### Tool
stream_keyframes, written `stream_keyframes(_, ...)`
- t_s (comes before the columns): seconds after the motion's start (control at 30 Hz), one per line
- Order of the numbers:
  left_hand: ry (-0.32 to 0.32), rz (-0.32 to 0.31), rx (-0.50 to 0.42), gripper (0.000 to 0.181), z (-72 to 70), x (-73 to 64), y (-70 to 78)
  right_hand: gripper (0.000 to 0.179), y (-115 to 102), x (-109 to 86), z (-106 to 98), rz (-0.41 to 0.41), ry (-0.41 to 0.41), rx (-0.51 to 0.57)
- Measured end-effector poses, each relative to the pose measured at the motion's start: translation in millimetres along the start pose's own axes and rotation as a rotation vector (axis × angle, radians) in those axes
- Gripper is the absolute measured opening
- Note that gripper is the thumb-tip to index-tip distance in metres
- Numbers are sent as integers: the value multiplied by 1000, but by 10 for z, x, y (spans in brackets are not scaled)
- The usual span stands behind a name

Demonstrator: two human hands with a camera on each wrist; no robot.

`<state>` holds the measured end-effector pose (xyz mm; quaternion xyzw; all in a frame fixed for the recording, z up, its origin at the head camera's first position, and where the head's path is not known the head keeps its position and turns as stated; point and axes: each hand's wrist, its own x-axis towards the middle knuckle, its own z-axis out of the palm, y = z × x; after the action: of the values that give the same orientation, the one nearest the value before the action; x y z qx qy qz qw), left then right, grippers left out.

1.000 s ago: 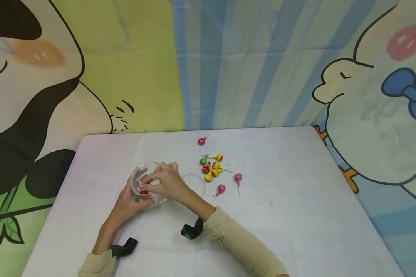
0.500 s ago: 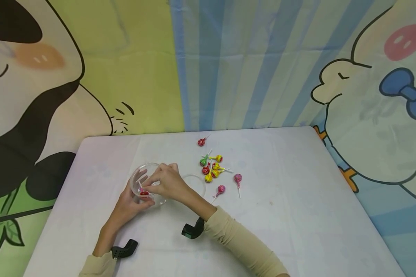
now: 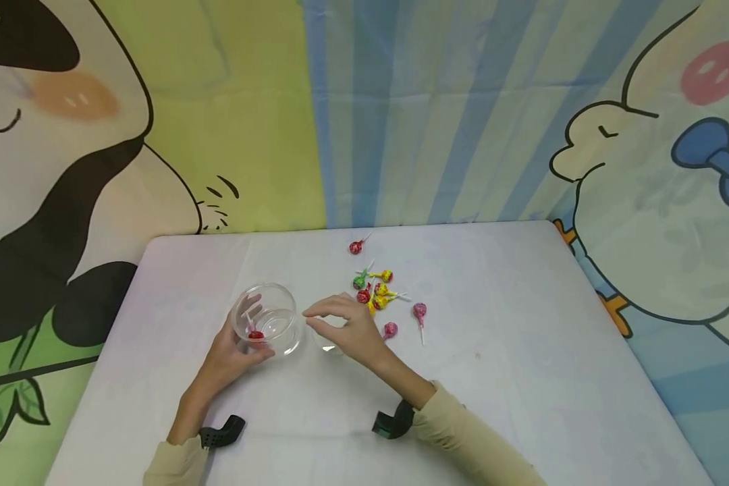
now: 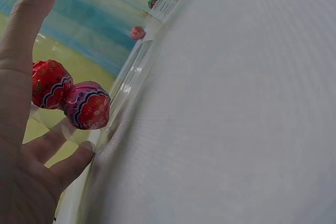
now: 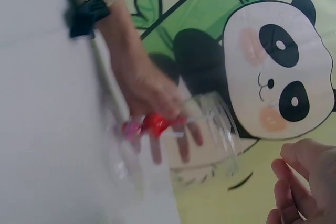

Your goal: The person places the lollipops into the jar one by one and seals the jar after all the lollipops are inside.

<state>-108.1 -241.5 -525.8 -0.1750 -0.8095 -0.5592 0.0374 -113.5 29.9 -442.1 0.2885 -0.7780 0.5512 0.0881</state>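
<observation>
My left hand [image 3: 227, 354] grips a clear plastic jar [image 3: 287, 329] around its left side, thumb in front. Inside lie two lollipops, visible in the left wrist view as a red lollipop [image 4: 48, 83] touching a pink lollipop [image 4: 88, 106]. To the jar's right, my right hand [image 3: 354, 332] hovers with thumb and forefinger bent and apart, holding nothing. In the right wrist view, that right hand [image 5: 304, 179] has loosely curled fingers. Under it, a clear round lid [image 3: 328, 345] lies on the table, partly hidden.
Beyond the right hand, several lollipops lie clustered, including a green one [image 3: 359, 281] and a yellow one [image 3: 381, 302]. One red lollipop [image 3: 355, 248] is near the table's back edge. Two pink lollipops [image 3: 420, 310] lie on the right. A printed curtain [image 3: 370, 135] hangs behind.
My right hand has let go of a lollipop in the jar, come out of the opening and moved right. The left hand still holds the jar in place.
</observation>
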Motion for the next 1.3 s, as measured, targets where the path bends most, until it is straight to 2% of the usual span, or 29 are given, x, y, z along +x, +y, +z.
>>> stream_keyframes(0.13, 10, 7, -12, 116, 10, 8, -7, 17, 148, -330, -338, 29, 31, -61)
stream_keyframes(0.27, 13, 16, -10, 116, 12, 2, 9, 19, 250, -659, -581, 50, 58, -148)
stream_keyframes(0.37, 15, 21, 1, 118, 8, 3, 28, 18, 205, -855, -706, 89, 72, -162)
stream_keyframes(0.5, 12, 10, 0, 118, 7, -1, 40, 17, 114, -1018, -829, 128, 96, -193)
stream_keyframes(0.57, 10, 2, 0, 117, 5, -6, 38, 17, 139, -1068, -871, 137, 119, -219)
stream_keyframes(0.73, 9, -3, 4, 114, 1, -3, 14, 19, 380, -1167, -930, 160, 172, -245)
stream_keyframes(0.93, 5, -11, -14, 115, 12, 7, 25, 19, 560, -1181, -990, 149, 153, -247)
stream_keyframes(1.0, 4, -27, -23, 115, 16, 3, 31, 18, 604, -1170, -1012, 170, 163, -264)
stream_keyframes(1.07, 6, -38, -30, 115, 18, 0, 33, 16, 652, -1156, -1035, 232, 190, -300)
stream_keyframes(1.13, 5, -40, -34, 115, 17, -1, 27, 16, 703, -1145, -1053, 330, 202, -347)
stream_keyframes(1.23, 7, -32, -28, 115, 16, -3, 20, 21, 767, -1129, -1064, 470, 157, -442)
stream_keyframes(1.3, 6, -27, -21, 115, 14, -1, 20, 25, 786, -1115, -1066, 510, 108, -503)
